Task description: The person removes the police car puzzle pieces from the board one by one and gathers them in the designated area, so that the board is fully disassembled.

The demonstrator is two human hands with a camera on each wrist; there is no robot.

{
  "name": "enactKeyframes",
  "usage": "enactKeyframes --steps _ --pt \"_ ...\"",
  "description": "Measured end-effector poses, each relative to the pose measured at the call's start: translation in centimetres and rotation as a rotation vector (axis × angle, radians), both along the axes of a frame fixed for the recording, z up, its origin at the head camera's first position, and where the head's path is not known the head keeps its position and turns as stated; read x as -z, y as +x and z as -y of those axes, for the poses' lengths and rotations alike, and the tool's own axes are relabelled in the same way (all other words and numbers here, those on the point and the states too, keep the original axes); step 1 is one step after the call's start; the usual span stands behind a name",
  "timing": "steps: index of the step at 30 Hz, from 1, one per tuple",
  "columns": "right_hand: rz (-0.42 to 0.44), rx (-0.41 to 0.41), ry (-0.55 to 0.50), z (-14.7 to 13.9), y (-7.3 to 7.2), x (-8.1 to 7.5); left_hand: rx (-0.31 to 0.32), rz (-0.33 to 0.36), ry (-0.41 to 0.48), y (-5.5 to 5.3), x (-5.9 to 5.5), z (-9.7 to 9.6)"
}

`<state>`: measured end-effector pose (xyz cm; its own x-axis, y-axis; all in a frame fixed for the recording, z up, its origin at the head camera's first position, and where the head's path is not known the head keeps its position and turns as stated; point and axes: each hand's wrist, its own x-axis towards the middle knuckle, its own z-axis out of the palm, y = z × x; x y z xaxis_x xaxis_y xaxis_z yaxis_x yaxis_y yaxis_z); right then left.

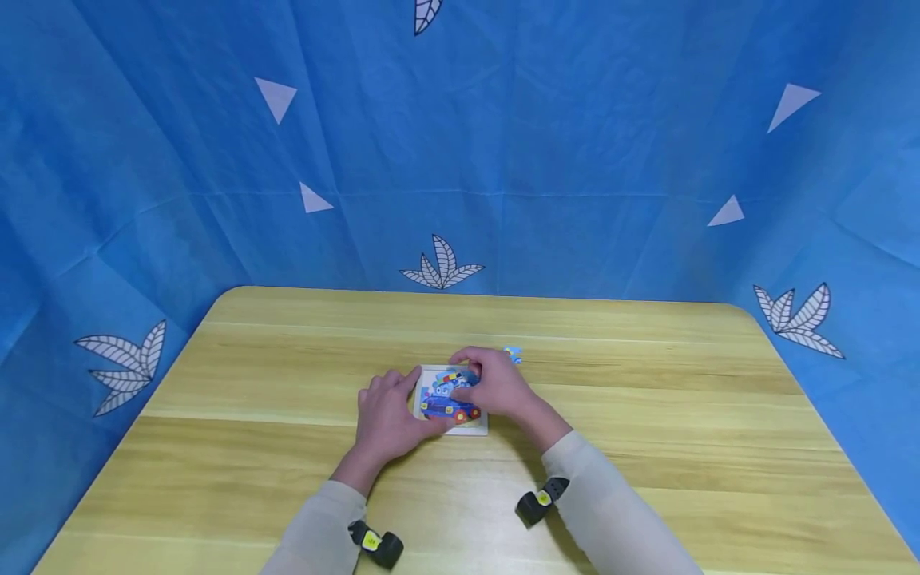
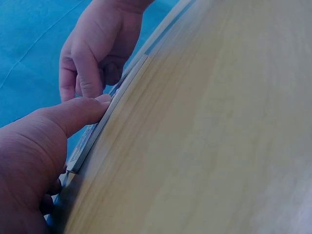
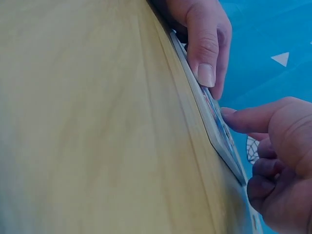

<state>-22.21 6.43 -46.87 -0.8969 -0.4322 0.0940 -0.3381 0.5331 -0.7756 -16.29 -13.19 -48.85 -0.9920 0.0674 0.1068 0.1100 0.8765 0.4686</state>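
A small framed jigsaw puzzle (image 1: 470, 430) with a blue cartoon car picture lies on the table in the head view. My left hand (image 1: 388, 415) holds its frame, thumb over the front edge and fingers along the left side. Over the puzzle's upper right part, my right hand (image 1: 499, 383) has thumb and forefinger bent around a blue puzzle piece (image 1: 470, 378), its outline partly hidden by the fingers. The right wrist view shows the right thumb (image 3: 239, 118) at the puzzle's surface, the other fingers curled. Just beyond the right hand lies a loose puzzle piece (image 1: 513, 354).
The wooden table (image 1: 647, 415) extends around the puzzle on all sides. Behind it hangs a blue cloth (image 1: 575, 160) with white triangles and leaf prints. Each forearm wears a black wrist camera (image 1: 533, 508).
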Motion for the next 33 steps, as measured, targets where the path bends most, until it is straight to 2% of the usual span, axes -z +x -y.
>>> enactKeyframes --steps 9,15,33 --pt "-0.024 -0.045 0.046 -0.68 -0.41 0.36 0.0 0.004 -0.012 0.15 -0.26 -0.04" --pt "0.006 -0.069 0.074 -0.71 -0.43 0.17 -0.001 0.003 -0.011 0.13 -0.29 -0.04" --pt "-0.006 -0.068 0.114 -0.42 -0.27 0.07 -0.011 0.015 0.014 0.0 -0.16 -0.06"
